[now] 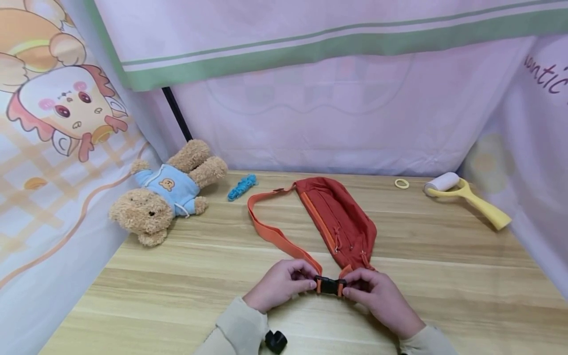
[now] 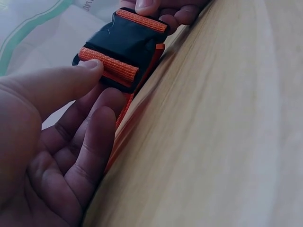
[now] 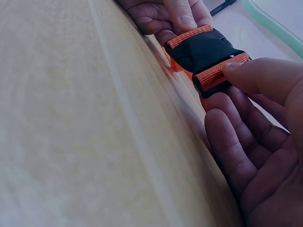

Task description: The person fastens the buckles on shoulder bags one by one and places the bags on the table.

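A red waist bag [image 1: 341, 217] lies on the table, its orange strap [image 1: 277, 237] looping round on the left to a black side-release buckle [image 1: 329, 285] near the front. My left hand [image 1: 284, 283] pinches the buckle's left end between thumb and fingers. At its right end, my right hand [image 1: 381, 298] pinches the other half in the same way. Both wrist views show the buckle [image 2: 125, 45] with its two halves together and orange webbing [image 3: 222, 68] wrapped round each end bar. The bag's body is out of sight in the wrist views.
A teddy bear [image 1: 161, 192] in a blue top lies at the left, with a blue cord bundle [image 1: 242, 187] beside it. Back right are a pale yellow ring [image 1: 401, 184] and a yellow-handled lint roller [image 1: 470, 197]. Fabric curtains [image 1: 310, 128] enclose the wooden table [image 1: 177, 286].
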Demonstrator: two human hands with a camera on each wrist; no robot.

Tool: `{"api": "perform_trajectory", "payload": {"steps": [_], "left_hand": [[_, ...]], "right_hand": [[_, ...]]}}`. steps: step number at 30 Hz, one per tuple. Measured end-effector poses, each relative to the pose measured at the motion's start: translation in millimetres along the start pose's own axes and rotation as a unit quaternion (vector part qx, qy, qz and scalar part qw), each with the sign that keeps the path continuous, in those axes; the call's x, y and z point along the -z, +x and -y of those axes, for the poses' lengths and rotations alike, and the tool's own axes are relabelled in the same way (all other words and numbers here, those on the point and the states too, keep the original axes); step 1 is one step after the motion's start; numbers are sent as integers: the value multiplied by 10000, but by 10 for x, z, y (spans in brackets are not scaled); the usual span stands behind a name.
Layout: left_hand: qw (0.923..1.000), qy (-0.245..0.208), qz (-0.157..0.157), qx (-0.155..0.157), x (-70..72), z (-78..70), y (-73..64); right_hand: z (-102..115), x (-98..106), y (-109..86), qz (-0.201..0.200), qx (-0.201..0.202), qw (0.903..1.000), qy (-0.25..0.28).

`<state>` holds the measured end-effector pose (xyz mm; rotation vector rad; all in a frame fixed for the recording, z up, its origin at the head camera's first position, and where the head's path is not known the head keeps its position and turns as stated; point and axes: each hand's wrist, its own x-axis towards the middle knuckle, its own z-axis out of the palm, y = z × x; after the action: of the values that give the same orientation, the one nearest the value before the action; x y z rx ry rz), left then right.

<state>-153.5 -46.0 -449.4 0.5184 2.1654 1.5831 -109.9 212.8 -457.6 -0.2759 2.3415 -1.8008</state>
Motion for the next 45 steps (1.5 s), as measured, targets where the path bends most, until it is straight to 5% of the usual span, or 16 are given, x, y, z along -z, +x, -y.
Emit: {"api": "perform_trajectory", "payload": {"steps": [19,29,35,45], "left_hand": [[9996,-136,223,76,11,55,11],[9996,86,272,27,1,36,-13],[9982,487,242,-259,-11,1,-34],[9893,1325,-69,-602,42,-82,-61]], "right_hand": [[-15,-13,7,-29,-136,9998,-161],[45,4,-44,-267,140,9979,-568],[102,-7,-71,-572,715,9911,-971],[190,32,-87,-1021,895,9662,-2191]]}}
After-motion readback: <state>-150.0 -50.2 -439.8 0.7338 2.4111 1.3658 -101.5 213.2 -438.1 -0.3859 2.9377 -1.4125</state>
